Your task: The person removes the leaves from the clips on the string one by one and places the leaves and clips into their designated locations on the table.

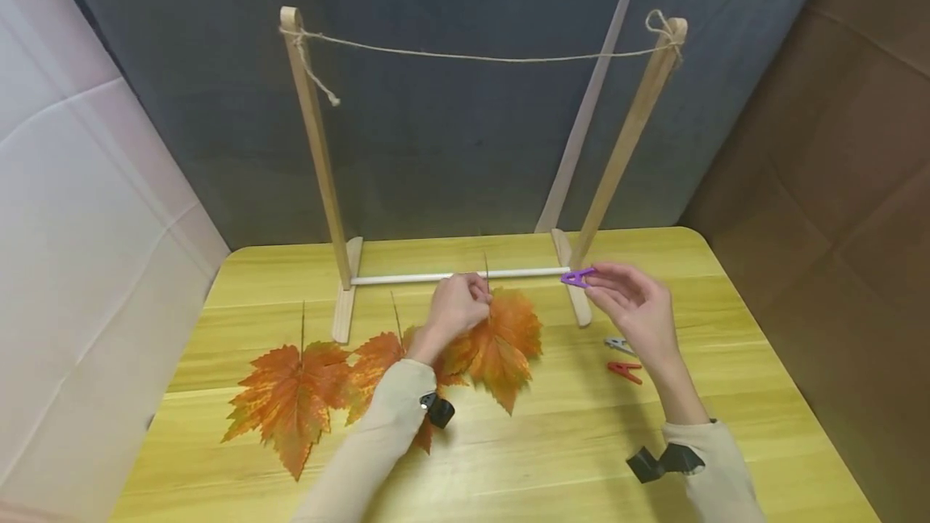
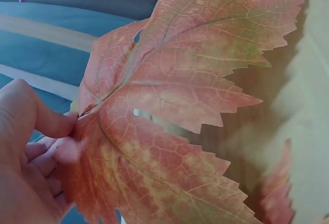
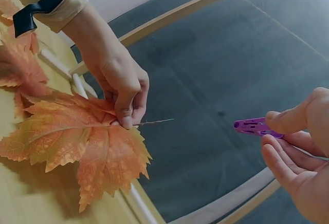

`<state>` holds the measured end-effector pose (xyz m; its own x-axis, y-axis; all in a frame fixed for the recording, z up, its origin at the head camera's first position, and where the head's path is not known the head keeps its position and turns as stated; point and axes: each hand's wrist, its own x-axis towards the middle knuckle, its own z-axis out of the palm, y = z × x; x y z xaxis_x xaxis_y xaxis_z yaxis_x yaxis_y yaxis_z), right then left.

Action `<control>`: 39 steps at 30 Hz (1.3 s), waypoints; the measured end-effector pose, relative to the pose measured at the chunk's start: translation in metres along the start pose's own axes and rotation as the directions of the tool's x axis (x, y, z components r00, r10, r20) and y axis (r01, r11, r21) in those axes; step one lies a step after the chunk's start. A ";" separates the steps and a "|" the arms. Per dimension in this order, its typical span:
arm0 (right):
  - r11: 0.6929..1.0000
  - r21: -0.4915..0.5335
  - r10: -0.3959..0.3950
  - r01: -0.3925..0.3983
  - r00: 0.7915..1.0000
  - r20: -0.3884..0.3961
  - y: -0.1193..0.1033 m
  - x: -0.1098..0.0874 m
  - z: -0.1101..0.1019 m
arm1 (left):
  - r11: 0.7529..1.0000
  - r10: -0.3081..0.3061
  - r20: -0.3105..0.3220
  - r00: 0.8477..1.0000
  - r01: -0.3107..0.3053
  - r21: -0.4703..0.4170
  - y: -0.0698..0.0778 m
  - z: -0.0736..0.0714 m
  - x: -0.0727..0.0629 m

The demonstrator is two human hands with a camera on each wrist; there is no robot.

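My left hand pinches an orange artificial maple leaf near the base of its stem, between thumb and fingers. In the left wrist view the leaf spreads away from the thumb, and in the right wrist view its thin stem sticks out past the fingertips. My right hand holds a purple clothespin by one end, its other end pointing left toward the leaf. Two more leaves lie on the table, one at the left and one partly hidden under my left forearm.
A wooden frame with two posts and a white crossbar stands at the back of the yellow table. Twine is tied between the post tops. A grey clothespin and a red clothespin lie near my right forearm.
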<state>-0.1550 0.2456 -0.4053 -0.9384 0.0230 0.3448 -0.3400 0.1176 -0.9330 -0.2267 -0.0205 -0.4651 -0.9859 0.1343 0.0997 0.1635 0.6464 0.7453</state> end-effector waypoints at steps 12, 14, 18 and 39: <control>0.995 -0.014 0.102 -0.102 0.995 -0.018 0.024 -0.026 -0.010 | 1.000 0.020 0.080 0.997 -0.022 0.014 -0.005 0.021 -0.002; 0.992 -0.006 0.123 -0.123 0.992 -0.025 0.027 -0.030 -0.013 | 1.000 0.018 0.095 0.995 -0.019 0.006 -0.004 0.024 -0.002; 0.989 0.000 0.151 -0.151 0.988 -0.034 0.033 -0.039 -0.018 | 1.000 0.004 0.132 0.991 -0.003 -0.011 -0.003 0.030 -0.002; 0.944 -0.105 0.312 -0.311 0.950 -0.008 0.064 -0.089 -0.050 | 0.999 -0.005 0.130 0.992 0.001 0.035 -0.008 0.062 -0.003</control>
<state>-0.0901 0.3004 -0.4909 -0.9971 0.0666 0.0372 -0.0225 0.2084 -0.9778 -0.2227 0.0201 -0.5119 -0.9739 0.2270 0.0094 0.1638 0.6728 0.7215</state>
